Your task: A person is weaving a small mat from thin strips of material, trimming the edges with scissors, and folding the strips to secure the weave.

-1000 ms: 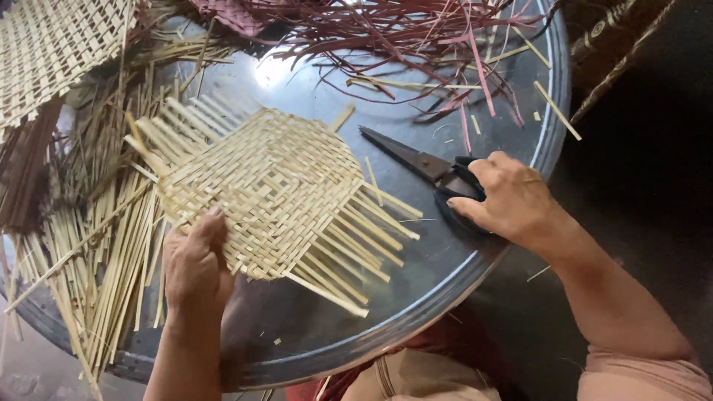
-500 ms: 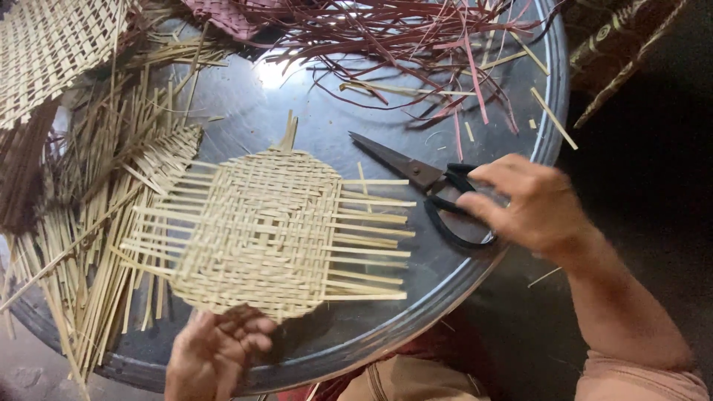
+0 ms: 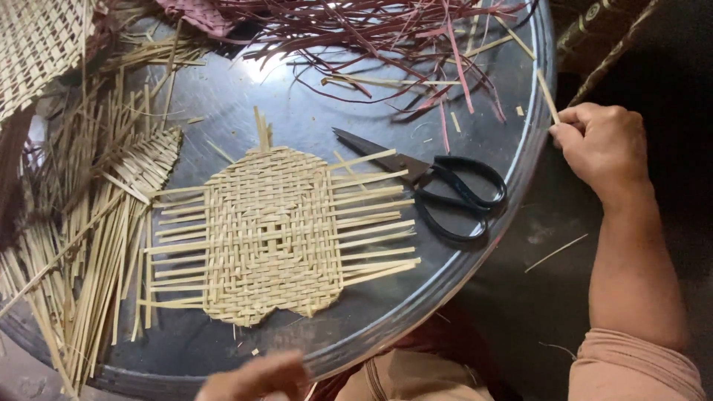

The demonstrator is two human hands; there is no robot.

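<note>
A flat woven mat of pale straw strips [image 3: 271, 234] lies in the middle of a round dark metal tray [image 3: 475, 260], with loose strip ends sticking out to left and right. Black-handled scissors [image 3: 438, 186] lie on the tray just right of the mat, untouched. My right hand [image 3: 601, 145] is at the tray's right rim, fingers pinched on a short pale straw strip [image 3: 548, 96]. My left hand [image 3: 252, 377] is blurred at the bottom edge below the mat, holding nothing that I can see.
A heap of loose pale straw strips [image 3: 82, 245] covers the tray's left side. Dark red strips [image 3: 386, 37] are piled at the far side. Another woven piece [image 3: 41, 48] lies at the top left. A single strip [image 3: 555, 252] lies on the dark floor at right.
My right hand let go of the scissors and moved right to the tray's rim, pinching a strip. The mat was turned and now lies flat; my left hand drew back toward me.
</note>
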